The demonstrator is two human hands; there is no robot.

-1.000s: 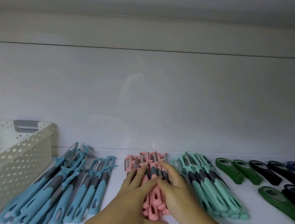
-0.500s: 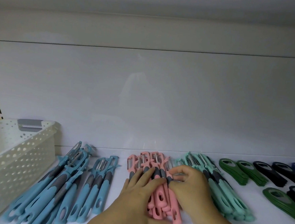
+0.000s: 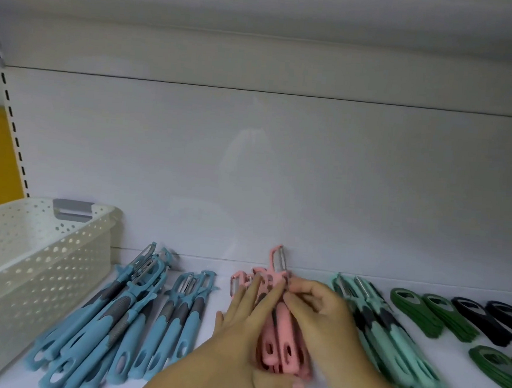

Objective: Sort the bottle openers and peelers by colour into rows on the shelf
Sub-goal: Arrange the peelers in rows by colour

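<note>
On the shelf [image 3: 221, 292], centre: both hands on the pink peelers [image 3: 279, 348], one peeler lifted.
Left hand [image 3: 237, 339] lies flat on the pile with straight fingers and the thumb across the handle ends, probably to stop the pile from spreading. Right hand [image 3: 321, 315] pinches the raised peeler [image 3: 278, 260] at its neck, blade end above the others, likely to reseat it in line. Blue peelers [image 3: 122, 321] lie to the left and mint peelers [image 3: 390, 342] just beside on the right. Green bottle openers [image 3: 417, 310] and dark bottle openers [image 3: 480, 321] lie further right. White basket [image 3: 29, 252] is at far left.
</note>
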